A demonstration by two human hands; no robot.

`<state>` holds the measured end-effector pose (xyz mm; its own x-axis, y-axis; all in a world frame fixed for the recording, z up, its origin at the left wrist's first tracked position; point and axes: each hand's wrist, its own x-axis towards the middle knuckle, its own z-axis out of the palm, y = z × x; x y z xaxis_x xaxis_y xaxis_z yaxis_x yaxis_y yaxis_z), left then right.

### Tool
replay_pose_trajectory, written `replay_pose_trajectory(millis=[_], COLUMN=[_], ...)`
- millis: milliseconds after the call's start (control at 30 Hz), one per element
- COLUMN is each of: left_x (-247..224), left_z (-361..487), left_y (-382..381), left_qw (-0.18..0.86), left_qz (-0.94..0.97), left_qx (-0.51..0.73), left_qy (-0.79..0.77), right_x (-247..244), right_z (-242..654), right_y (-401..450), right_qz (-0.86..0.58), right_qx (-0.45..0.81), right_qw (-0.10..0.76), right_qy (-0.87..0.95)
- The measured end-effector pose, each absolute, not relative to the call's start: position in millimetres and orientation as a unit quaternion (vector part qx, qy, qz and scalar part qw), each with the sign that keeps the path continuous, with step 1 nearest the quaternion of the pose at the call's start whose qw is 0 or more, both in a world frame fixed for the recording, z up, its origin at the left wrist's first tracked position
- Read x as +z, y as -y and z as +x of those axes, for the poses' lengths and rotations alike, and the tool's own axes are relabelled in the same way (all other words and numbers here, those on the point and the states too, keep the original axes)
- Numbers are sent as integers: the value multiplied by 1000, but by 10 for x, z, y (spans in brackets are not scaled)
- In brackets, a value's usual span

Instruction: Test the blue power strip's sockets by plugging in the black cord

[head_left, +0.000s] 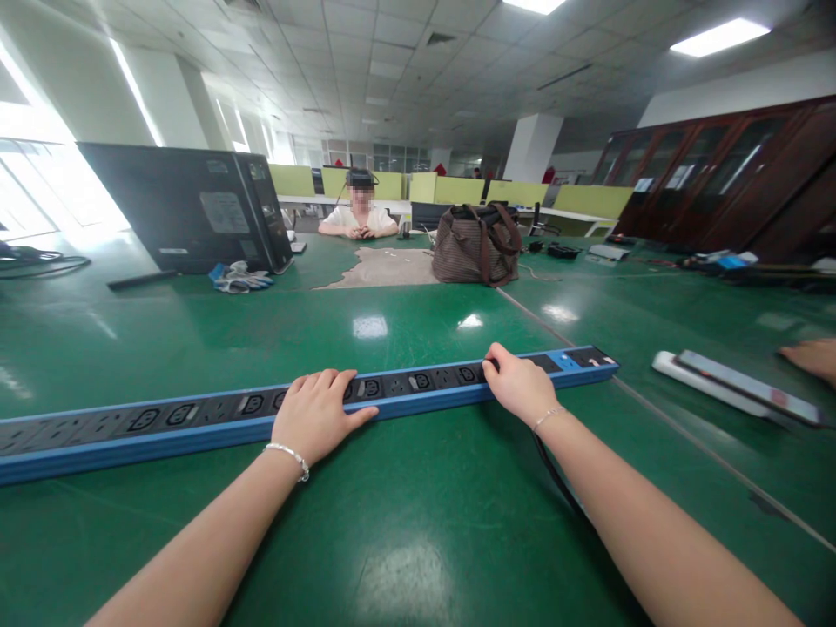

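Note:
A long blue power strip [405, 394] with a row of black sockets lies across the green table. My left hand [319, 414] grips it near the middle, fingers over the top and thumb along the near side. Farther right on the strip, my right hand [519, 383] is closed in a pinch over a socket. A black power cord [555, 470] runs down from beneath this hand and passes under my right forearm. Its plug end is hidden by my fingers.
Right of the strip lie a white power strip [705, 383] and a phone-like slab [751, 387], near another person's hand [813, 359]. Farther back are a black computer case [196, 209], gloves [240, 279] and a brown bag [474, 248]. A person [359, 213] sits opposite.

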<state>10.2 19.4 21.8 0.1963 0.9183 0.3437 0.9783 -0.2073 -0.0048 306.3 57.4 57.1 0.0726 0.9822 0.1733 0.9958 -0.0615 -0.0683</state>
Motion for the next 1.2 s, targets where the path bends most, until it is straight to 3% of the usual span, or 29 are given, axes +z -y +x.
replay_pose_trajectory(millis=[367, 800, 1200], left_x=[221, 213, 209], left_z=[105, 100, 98], left_y=[-200, -199, -200], left_qw=[106, 102, 106], left_qz=[-767, -767, -768], left_qx=[-134, -143, -140], left_qy=[619, 617, 616], right_x=[586, 533, 401], right_z=[3052, 3066, 3292], right_y=[-583, -587, -713], right_qz=[-711, -734, -669], right_qx=[-65, -41, 176], right_qw=[43, 104, 332], right_qy=[699, 670, 641])
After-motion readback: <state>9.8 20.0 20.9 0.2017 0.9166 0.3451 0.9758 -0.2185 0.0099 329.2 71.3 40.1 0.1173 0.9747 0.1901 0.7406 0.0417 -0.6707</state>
